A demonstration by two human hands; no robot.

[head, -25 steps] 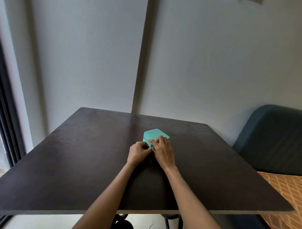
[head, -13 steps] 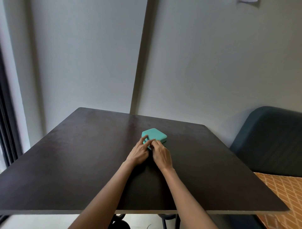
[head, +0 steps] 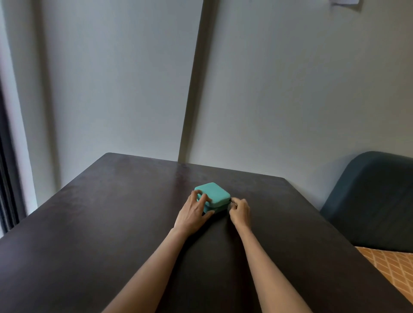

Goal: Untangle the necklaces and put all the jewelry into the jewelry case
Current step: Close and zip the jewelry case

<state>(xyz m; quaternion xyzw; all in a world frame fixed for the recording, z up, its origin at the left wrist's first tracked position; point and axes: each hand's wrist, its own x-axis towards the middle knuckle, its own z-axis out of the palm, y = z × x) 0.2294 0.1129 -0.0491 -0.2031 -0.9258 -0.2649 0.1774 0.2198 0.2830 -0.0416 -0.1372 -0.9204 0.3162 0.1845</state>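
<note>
Left hand (head: 194, 212) grips jewelry case (head: 215, 196) mid-table (head: 111, 212); right hand (head: 240, 211) pinches its zipper pull (head: 232, 202).

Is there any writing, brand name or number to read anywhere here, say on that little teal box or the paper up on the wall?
None can be read.
Jewelry case: plain teal, no label or logo shows.
Paper on the wall: only its lower edge is in view, no text visible.
Table and chair: no markings.

Left hand (head: 193, 213) clasping the case (head: 215, 196); right hand (head: 240, 210) pinching its zipper pull (head: 232, 203).
</note>
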